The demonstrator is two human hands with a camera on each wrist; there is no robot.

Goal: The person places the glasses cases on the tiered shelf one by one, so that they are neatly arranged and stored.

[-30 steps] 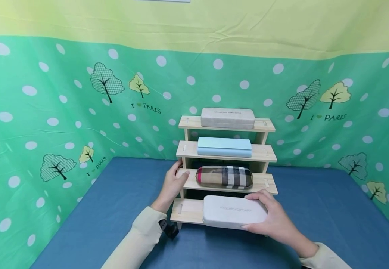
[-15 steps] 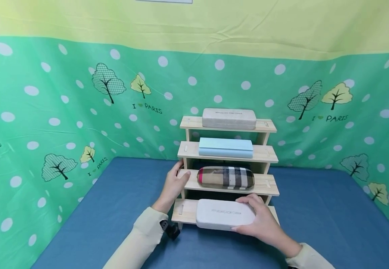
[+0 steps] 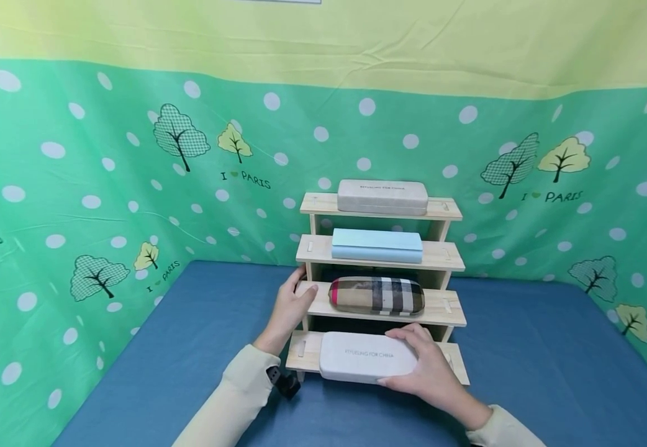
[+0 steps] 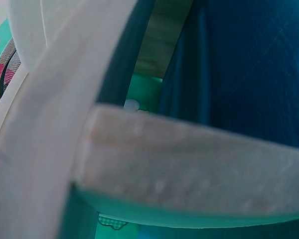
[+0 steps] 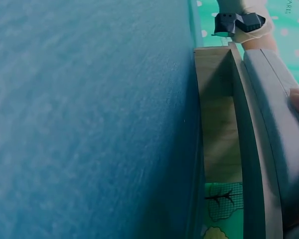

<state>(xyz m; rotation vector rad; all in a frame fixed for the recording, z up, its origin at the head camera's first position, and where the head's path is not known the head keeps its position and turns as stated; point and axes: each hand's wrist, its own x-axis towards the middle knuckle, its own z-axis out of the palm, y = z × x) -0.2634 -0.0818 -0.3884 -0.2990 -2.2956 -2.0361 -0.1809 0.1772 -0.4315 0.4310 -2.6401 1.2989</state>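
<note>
A white glasses case (image 3: 351,357) with grey lettering lies on the lowest tier of a stepped wooden display stand (image 3: 310,351). My right hand (image 3: 432,379) holds its right end, thumb on the front edge and fingers at the back. In the right wrist view the case (image 5: 274,104) rests along the tier's board, a thumb against its side. My left hand (image 3: 287,313) grips the left end of the tier above, thumb on top, with the other fingers partly hidden behind the stand. The left wrist view shows blurred pale shapes up close.
Above stand a plaid glasses case (image 3: 376,295), a light blue case (image 3: 376,246) and a grey-white case (image 3: 382,197), one per tier. The stand is on a blue cloth-covered table (image 3: 189,347). A green and yellow printed curtain (image 3: 279,124) hangs behind.
My right hand has slid the white case leftward along the lowest tier, baring the tier's right end. My left hand keeps its place on the stand.
</note>
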